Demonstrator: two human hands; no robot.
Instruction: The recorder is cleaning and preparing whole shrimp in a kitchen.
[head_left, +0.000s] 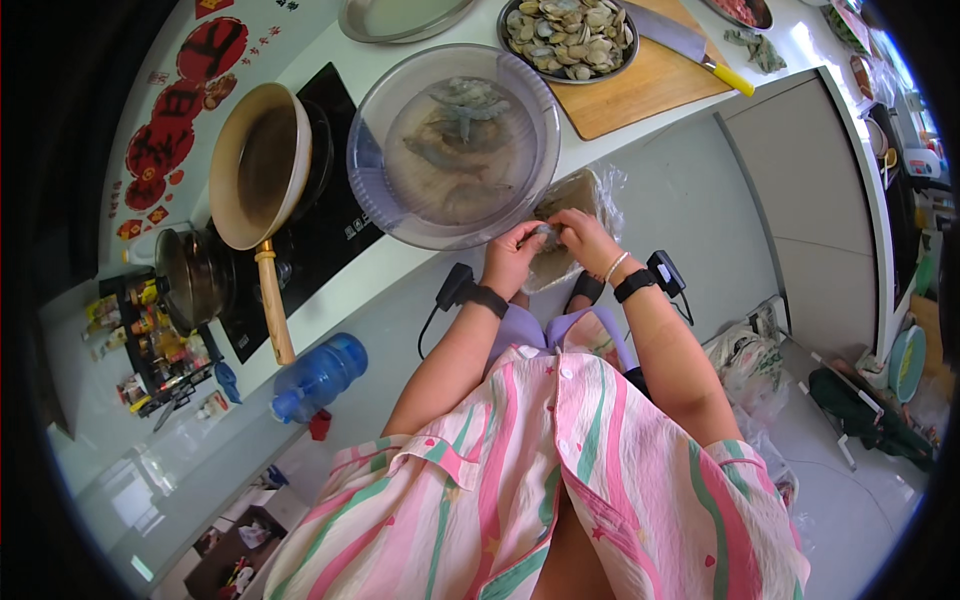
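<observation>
Between my two hands is a small grey shrimp (549, 237), pinched by the fingers of both. My left hand (511, 255) grips it near the front rim of a clear plastic basin (363, 187). From the other side my right hand (588, 238) has its fingertips on the shrimp. Below them stands a waste bin lined with a clear bag (609, 196), with some scraps inside. Several grey shrimp (465, 150) lie in cloudy water in the basin, which rests on the white counter and overhangs its edge.
Left of the basin, a frying pan (262, 165) with a wooden handle sits by the black cooktop (337, 232). A plate of clams (574, 34) and a yellow-handled cleaver (675, 36) lie on a wooden cutting board (611, 112). A blue water jug (322, 375) lies on the floor.
</observation>
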